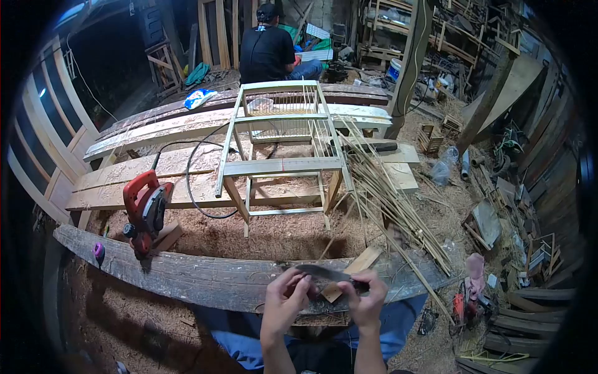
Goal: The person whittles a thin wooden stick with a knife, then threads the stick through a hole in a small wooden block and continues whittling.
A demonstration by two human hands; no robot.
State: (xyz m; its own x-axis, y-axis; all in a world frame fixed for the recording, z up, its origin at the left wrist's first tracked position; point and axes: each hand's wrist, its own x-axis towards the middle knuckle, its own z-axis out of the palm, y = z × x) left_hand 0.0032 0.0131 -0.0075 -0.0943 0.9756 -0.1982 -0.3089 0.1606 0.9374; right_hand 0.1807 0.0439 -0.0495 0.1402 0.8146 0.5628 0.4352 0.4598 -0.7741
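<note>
As hands grip a blade, packaging lies (unreadable).

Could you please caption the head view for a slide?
Both hands hold a dark blade, with a wooden frame beyond.

Fingers of the right hand partly cover one end of the dark blade, apparently its handle.

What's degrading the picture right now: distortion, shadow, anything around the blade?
Head view: plank bench looks bowed, likely fisheye distortion, corners black; same head view: shadows darken the sawdust at lower left; head view again: dark blade shows in outline, surface detail too small to tell.
</note>
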